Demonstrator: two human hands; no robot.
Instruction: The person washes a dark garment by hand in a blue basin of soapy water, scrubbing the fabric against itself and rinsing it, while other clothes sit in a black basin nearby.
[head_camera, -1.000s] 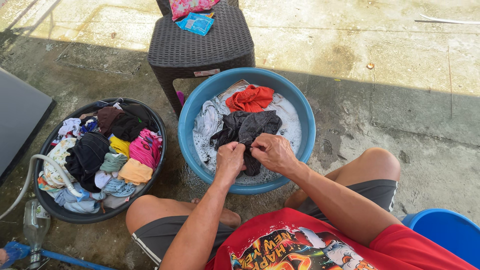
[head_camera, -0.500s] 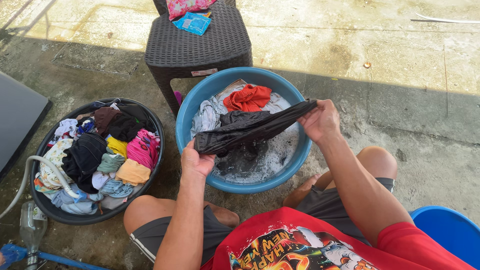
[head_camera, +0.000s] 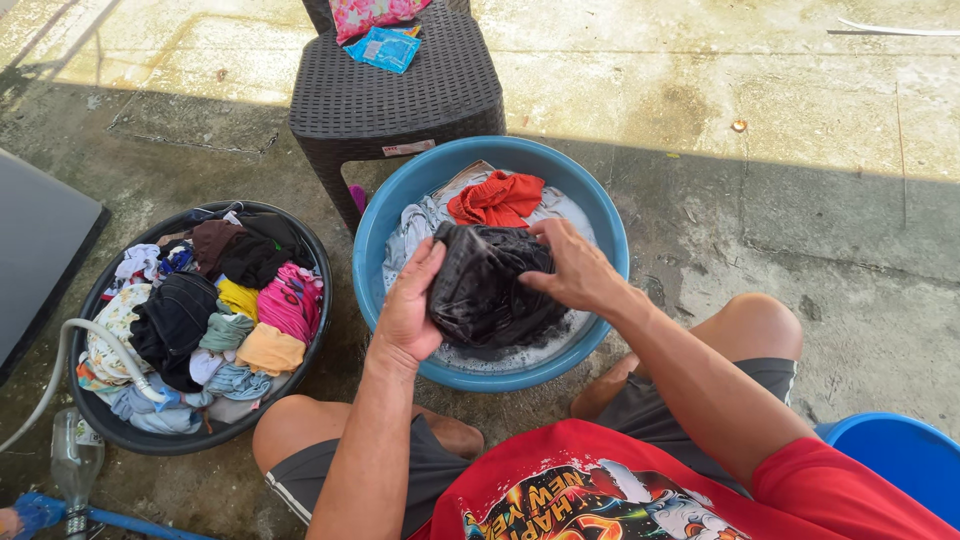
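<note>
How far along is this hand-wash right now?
Early, by the look of it. In hand: the left hand and right hand bunch a wet black garment over the blue basin of suds. An orange garment and pale pieces sit soaking behind it. Left: the black tub beside it is heaped with mixed clothes that look unwashed. No rinsed or hung pieces are visible.
</note>
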